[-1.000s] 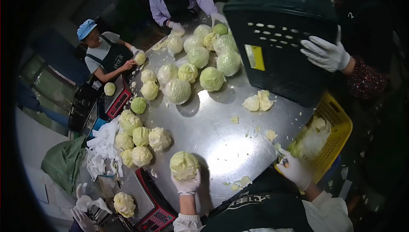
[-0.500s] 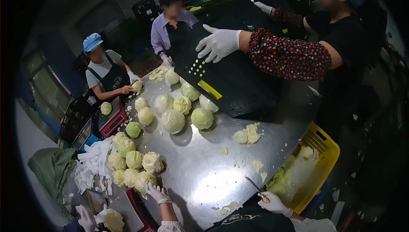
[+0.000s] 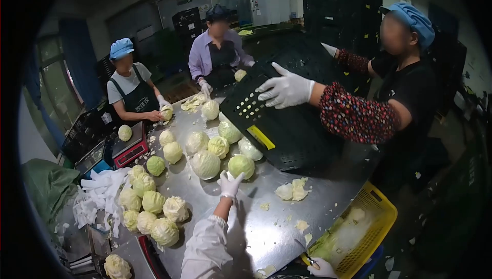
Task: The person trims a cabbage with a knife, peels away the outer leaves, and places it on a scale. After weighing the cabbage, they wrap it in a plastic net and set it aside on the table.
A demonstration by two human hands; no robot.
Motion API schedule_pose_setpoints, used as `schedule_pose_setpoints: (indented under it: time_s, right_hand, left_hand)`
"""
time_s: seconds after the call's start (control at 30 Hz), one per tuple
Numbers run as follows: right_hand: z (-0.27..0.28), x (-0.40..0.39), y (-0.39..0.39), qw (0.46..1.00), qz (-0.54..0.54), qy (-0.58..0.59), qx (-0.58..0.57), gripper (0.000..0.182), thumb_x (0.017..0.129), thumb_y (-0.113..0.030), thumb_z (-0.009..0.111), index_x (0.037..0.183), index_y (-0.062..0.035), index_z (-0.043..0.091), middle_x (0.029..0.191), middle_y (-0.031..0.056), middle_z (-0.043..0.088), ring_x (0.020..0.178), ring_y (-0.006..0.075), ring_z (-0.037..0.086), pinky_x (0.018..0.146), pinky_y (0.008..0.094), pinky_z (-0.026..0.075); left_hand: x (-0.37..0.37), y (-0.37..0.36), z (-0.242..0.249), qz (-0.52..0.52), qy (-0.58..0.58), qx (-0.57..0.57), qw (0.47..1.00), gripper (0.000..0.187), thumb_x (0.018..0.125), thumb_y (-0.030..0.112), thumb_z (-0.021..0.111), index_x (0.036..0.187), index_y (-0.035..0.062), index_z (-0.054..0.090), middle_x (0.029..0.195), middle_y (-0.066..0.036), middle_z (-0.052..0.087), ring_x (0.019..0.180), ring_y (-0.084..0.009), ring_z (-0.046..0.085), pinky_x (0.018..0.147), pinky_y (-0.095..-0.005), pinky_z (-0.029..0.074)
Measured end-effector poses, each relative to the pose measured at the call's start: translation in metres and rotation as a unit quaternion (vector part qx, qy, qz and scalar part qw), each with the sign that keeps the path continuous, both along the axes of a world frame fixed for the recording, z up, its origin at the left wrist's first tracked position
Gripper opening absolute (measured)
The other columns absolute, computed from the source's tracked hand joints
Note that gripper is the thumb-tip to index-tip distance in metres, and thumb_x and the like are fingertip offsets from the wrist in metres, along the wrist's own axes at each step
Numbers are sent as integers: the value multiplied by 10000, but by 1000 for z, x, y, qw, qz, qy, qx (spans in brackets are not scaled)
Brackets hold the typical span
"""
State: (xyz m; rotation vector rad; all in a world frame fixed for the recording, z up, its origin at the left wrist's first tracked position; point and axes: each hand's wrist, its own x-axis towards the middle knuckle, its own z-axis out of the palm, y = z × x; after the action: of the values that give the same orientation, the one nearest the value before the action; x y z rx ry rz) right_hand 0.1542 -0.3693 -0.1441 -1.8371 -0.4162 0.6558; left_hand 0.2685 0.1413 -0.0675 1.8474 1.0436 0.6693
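Observation:
My left hand [image 3: 229, 184], in a white glove, reaches forward over the metal table. Its fingers are apart, with the tips right at the lower edge of a green cabbage [image 3: 241, 166]. A plastic-wrapped cabbage [image 3: 205, 164] stands just left of those fingers. At the bottom edge, my gloved right hand [image 3: 323, 268] is closed round the wooden handle of a knife [image 3: 312, 262]. The knife's blade points up and left, beside the yellow crate [image 3: 388, 212], which holds cabbage leaves.
A co-worker's gloved hand [image 3: 287, 88] rests on a tilted dark crate [image 3: 292, 143] over the table's far side. Trimmed cabbages [image 3: 152, 202] cluster at the left, near a red scale [image 3: 130, 155]. Loose leaves [image 3: 292, 190] lie on the metal table [image 3: 225, 227]. Two more people stand behind.
My left hand has gone from beside the trimmed cabbages forward and right to the green cabbage. The right hand still holds the knife, lower in view. The view has shifted upward.

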Motion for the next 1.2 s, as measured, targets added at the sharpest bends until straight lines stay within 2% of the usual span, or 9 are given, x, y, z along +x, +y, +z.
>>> schedule_pose_setpoints:
  time_s: [0.13,0.27,0.33,0.47,0.6,0.77,0.87,1.07,1.2]
  right_hand:
    - [-9,-9,-7,998,-29,-49,-3,390,887,-205,710,1229,-40,625,888,76,651,739,180,611,705,323,521]
    - [21,-16,-3,998,-52,-18,-43,393,880,-235,713,1215,-46,633,902,107,665,756,218,624,732,340,525]
    - [24,-17,-1,997,-41,-49,-48,378,890,-210,710,1211,-31,624,857,87,649,721,182,617,696,319,519]
    - [20,-13,2,993,-6,-104,-57,349,908,-161,703,1202,0,606,768,46,617,650,110,603,625,276,508]
    - [62,-1,27,995,-38,89,19,363,955,-152,643,1277,-10,555,768,84,595,670,140,612,651,302,509]
    - [66,10,66,991,54,-125,9,365,971,-185,633,1278,-13,538,942,233,681,838,392,689,726,407,542]
    - [76,11,84,988,106,-106,-36,403,965,-217,622,1298,-19,512,993,257,679,893,424,683,748,462,548]
    - [79,10,104,970,207,-58,-109,417,970,-233,552,1324,-25,480,993,265,675,849,449,677,763,531,543]
    - [92,13,95,967,234,-17,-97,406,957,-202,579,1291,5,474,938,258,659,817,419,688,717,462,560]
  left_hand:
    - [68,17,13,78,2,-136,988,1205,581,590,908,1485,22,348,1429,-319,399,1312,-440,451,1086,-474,415]
    - [81,25,-35,106,-56,-160,980,1164,591,473,939,1486,32,340,1414,-271,445,1292,-388,494,1064,-454,447]
    - [62,20,-57,12,-189,-122,974,1108,615,340,943,1473,33,312,1369,-220,484,1232,-320,541,1042,-413,472]
    - [-35,-9,-65,-157,-163,-144,963,1004,656,183,874,1438,32,262,1338,-185,475,1240,-302,521,1047,-415,478]
    - [-144,-79,-25,-309,-117,-229,916,1059,640,130,850,1475,71,200,1377,-195,427,1295,-325,497,1082,-440,469]
    - [-226,-128,-11,-463,-14,-220,858,1085,636,147,872,1483,55,200,1418,-182,388,1363,-262,396,1144,-378,361]
    - [-239,-155,5,-407,-21,-327,853,1038,645,128,871,1461,47,234,1375,-156,405,1343,-252,400,1141,-371,356]
    - [-239,-214,-15,-221,-71,-169,958,693,767,179,850,1296,2,439,1185,-122,493,1128,-234,518,1007,-374,445]
    - [-233,-216,-17,-149,-36,-65,986,549,819,218,815,1213,-24,519,1150,-128,520,1091,-228,534,994,-371,448]
